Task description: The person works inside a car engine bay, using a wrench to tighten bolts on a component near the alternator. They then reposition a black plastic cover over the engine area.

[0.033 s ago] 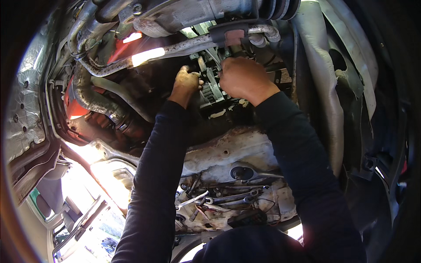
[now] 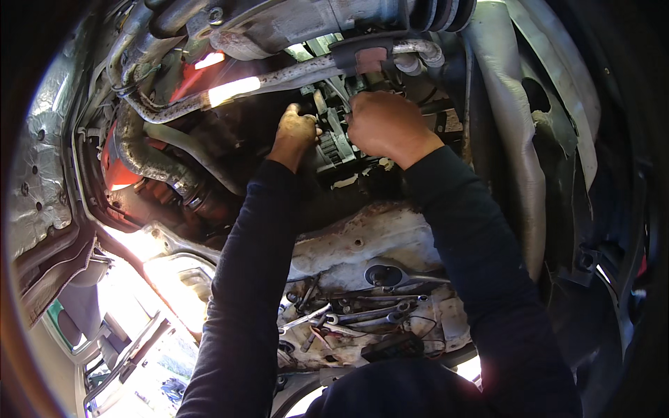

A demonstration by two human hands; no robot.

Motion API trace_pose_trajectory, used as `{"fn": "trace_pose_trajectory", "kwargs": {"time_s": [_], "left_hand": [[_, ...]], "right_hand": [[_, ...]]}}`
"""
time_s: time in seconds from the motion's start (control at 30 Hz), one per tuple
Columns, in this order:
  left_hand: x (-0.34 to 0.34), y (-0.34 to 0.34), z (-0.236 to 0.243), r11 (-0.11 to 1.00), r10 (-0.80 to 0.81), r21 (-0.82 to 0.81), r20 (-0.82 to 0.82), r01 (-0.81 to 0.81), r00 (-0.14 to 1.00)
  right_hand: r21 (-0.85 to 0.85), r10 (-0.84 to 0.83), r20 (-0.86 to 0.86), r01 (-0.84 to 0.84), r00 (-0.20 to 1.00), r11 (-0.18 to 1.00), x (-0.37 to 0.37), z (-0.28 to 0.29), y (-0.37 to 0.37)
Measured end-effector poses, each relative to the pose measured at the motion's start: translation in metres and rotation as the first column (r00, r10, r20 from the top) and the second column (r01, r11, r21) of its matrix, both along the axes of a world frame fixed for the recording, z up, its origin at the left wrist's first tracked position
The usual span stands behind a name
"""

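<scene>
From the corrugated hose (image 2: 150,164) at left, we see our left hand (image 2: 296,132) and right hand (image 2: 380,125) both closed on the ribbed engine part (image 2: 334,143) still mounted under the pipe (image 2: 293,73), wrenches (image 2: 362,317) lying unused below.

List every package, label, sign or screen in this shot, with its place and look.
None can be made out. Only bare car parts surround the left hand and right hand, both on a dark ribbed engine part. Loose wrenches lie on the grimy panel below.
</scene>
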State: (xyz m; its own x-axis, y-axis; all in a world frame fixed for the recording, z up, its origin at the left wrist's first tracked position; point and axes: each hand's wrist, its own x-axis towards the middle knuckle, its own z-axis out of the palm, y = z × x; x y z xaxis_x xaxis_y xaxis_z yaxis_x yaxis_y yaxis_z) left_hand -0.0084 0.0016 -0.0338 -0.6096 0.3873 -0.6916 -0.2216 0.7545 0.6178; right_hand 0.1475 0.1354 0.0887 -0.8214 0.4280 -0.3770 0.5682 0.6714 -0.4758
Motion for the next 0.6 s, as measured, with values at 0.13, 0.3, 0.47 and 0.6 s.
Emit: {"fn": "trace_pose_trajectory", "kwargs": {"time_s": [0.13,0.3,0.47,0.6], "left_hand": [[-0.008,0.009,-0.012,0.999,-0.002,-0.043,0.009,0.002,1.0],[-0.007,0.013,-0.013,0.941,-0.282,-0.264,-0.267,0.212,0.921],[-0.008,0.015,-0.01,0.988,-0.048,-0.145,-0.012,0.046,0.999],[-0.014,0.018,-0.013,0.979,-0.139,-0.159,-0.049,0.13,0.989]], "right_hand": [[-0.02,-0.023,0.003,0.023,1.0,1.0,-0.001,0.001,0.002],[-0.029,-0.028,-0.004,0.028,1.0,0.999,0.0,0.004,0.002],[-0.035,-0.038,0.005,0.038,0.999,0.999,-0.001,0.006,0.002],[-0.035,-0.05,0.017,0.051,0.999,0.998,-0.002,0.006,0.002]]}}
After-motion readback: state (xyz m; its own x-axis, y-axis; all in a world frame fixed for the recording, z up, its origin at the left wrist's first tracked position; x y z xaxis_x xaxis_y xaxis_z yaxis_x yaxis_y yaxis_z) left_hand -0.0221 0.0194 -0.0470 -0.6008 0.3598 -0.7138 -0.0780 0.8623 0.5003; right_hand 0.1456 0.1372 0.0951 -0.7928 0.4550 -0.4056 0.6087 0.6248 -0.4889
